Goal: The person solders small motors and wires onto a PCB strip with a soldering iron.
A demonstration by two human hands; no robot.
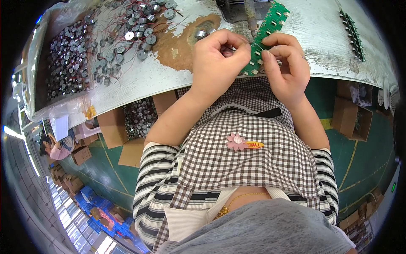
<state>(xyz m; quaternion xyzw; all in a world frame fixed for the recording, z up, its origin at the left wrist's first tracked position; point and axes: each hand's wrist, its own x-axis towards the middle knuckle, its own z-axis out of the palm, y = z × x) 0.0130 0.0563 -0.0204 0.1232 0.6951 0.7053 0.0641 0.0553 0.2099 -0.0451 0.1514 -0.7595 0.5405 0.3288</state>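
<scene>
A long green circuit board with rows of small pale parts slants across the table's near edge, between my hands. My left hand is closed in a pinch at the board's left edge; what its fingertips hold is hidden. From the right, my right hand grips the board's edge between bent thumb and index finger, its other fingers curled. A thin light wire seems to cross the board between the fingertips. Beyond the board stands a metal rod-shaped tool, its tip close to the board.
Small round metal motors with red wires lie loose at the left, beside a full tray of them. More green board strips lie far right. Open cardboard boxes stand below the worn white table. A person sits far left.
</scene>
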